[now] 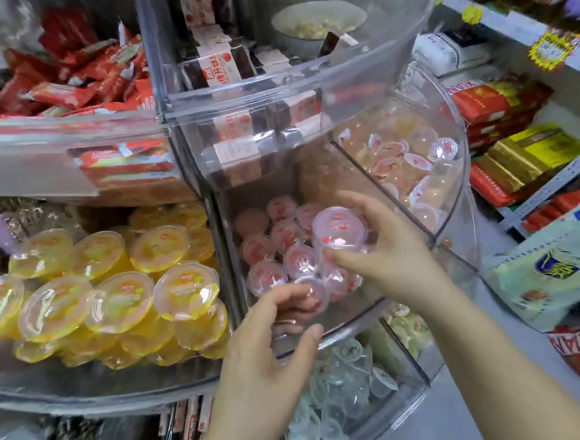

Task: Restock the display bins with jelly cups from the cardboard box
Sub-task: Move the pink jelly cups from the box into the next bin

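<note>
Nearest you, at 6 o'clock, your left hand reaches over the front lip of the middle bin. Fingers are half curled round a pink jelly cup at the front of the pile, thumb spread outside the wall; I can't tell whether it's a firm grip or just touching.

Just past it, toward 1 o'clock, your right hand pinches a second pink cup, thumb below, fingers over the far side, cup lifted above the pink cups already lying in the bin. The bin looks only part filled. The cardboard box is not in view.

At 9 o'clock sits the yellow cup bin, heaped high. At 2 o'clock is the paler cup bin, behind a clear divider. Below, at 5 o'clock, there are clear cups. Farthest, at 12 o'clock, wrapped snacks.

Risks:
- the raised cup is pinched by rim and base, and slick plastic could slip and land crooked
- the left wrist on the lip could nudge front cups out over the edge
- dropping too far right puts pink among the paler ones
</note>
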{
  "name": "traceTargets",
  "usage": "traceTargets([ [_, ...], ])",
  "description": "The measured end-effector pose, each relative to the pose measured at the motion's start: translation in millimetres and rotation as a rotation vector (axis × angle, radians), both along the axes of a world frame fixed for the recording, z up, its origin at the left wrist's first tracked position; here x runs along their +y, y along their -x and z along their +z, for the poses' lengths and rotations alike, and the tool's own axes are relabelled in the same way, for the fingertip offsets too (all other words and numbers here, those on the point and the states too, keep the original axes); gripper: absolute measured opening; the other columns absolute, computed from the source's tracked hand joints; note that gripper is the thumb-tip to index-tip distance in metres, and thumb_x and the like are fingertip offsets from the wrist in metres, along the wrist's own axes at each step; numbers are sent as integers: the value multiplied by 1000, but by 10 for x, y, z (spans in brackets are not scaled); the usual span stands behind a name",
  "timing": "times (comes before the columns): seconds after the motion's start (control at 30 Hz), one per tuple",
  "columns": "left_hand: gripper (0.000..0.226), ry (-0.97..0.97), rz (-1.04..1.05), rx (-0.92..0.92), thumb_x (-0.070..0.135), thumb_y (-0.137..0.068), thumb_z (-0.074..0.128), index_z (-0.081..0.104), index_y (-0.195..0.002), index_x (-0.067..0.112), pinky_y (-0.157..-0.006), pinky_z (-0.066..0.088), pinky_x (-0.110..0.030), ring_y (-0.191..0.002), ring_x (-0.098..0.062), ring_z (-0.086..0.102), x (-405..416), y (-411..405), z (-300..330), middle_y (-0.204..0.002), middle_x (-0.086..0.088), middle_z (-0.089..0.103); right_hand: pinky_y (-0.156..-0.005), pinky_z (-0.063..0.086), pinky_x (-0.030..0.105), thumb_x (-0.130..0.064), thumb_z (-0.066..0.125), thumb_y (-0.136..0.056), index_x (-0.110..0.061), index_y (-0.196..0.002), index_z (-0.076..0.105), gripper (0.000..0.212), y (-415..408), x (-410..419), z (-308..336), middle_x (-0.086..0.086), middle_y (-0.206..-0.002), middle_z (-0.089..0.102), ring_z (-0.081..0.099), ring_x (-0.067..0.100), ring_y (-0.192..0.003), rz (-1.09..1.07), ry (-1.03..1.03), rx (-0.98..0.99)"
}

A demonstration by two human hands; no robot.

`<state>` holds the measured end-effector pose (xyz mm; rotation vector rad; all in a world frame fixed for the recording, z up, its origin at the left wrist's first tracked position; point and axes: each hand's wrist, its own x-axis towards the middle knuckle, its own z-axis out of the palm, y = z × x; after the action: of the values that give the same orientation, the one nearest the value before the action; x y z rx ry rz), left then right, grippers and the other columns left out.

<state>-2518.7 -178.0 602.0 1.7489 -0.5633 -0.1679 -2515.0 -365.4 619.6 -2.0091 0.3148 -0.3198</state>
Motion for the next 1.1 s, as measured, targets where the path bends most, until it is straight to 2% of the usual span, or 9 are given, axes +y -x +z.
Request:
traceTargets([
  [0.1, 22, -27, 19, -94, 15, -78, 64, 63, -93, 31, -67, 48, -11, -74, -4, 63, 60, 9, -59, -90, 12, 66, -81, 34, -3, -14, 76, -71, -22, -129, 50, 65, -452, -78, -164, -11, -120, 56, 52, -3, -105, 57, 119, 73],
  [0.23, 16, -122, 53, -272, 23, -79, 57, 60, -93, 32, -59, 42, -7, -65, 1, 55, 107, 12, -50, -85, 14, 61, -92, 39, 13, -12, 77, -72, -12, -129, 52, 62, -993, -3, -354, 3, -125, 59, 55, 15, -115, 193, 104, 86],
  [0.37, 16, -61, 138, -101, 26, -78, 58, 61, -93, 32, -58, 41, -6, -62, 0, 53, 118, -40, -69, -82, 13, 63, -104, 41, 27, -17, 77, -74, -16, -132, 48, 65, -1300, 74, -529, 2, -132, 55, 51, 15, -121, 331, 124, 145],
  [0.47, 24, -13, 165, 74, 18, -77, 62, 62, -91, 37, -56, 42, -9, -63, -1, 53, 116, -72, -57, -81, 12, 64, -104, 41, 33, -15, 77, -73, -17, -137, 42, 72, -1357, 110, -625, 4, -134, 54, 52, 18, -122, 320, 164, 156],
  [0.6, 18, 33, 197, 213, 27, -75, 63, 63, -87, 41, -54, 48, -25, -60, -4, 51, 138, -118, -61, -79, 12, 64, -102, 42, 34, -15, 75, -73, -13, -134, 43, 68, -1405, 177, -646, 7, -132, 54, 52, 21, -121, 300, 212, 120],
  [0.7, 15, 43, 190, 247, 31, -75, 63, 63, -88, 39, -52, 51, -39, -59, -9, 52, 146, -137, -46, -77, 11, 64, -96, 46, 34, -21, 77, -72, -12, -123, 49, 59, -1434, 219, -669, 8, -123, 60, 56, 22, -114, 302, 216, 103],
  [0.8, 14, 59, 180, 246, 33, -76, 62, 63, -89, 37, -50, 50, -38, -59, -10, 52, 142, -147, -45, -76, 11, 63, -93, 48, 33, -23, 79, -70, -16, -118, 52, 55, -1423, 233, -727, 6, -117, 64, 60, 20, -108, 257, 159, 116],
  [0.93, 16, 57, 179, 233, 26, -79, 61, 62, -89, 39, -47, 50, -37, -58, -9, 52, 136, -147, -67, -76, 12, 63, -80, 45, 24, -27, 82, -65, -15, -115, 54, 58, -1443, 244, -781, 4, -112, 66, 62, 20, -100, 187, 171, 119],
  [1.1, 16, 83, 167, 245, 36, -76, 60, 62, -91, 38, -47, 50, -38, -58, -10, 52, 149, -148, -75, -77, 11, 62, -90, 49, 33, -31, 83, -63, -12, -122, 50, 71, -1469, 267, -822, 8, -118, 64, 60, 23, -107, 172, 202, 156],
])
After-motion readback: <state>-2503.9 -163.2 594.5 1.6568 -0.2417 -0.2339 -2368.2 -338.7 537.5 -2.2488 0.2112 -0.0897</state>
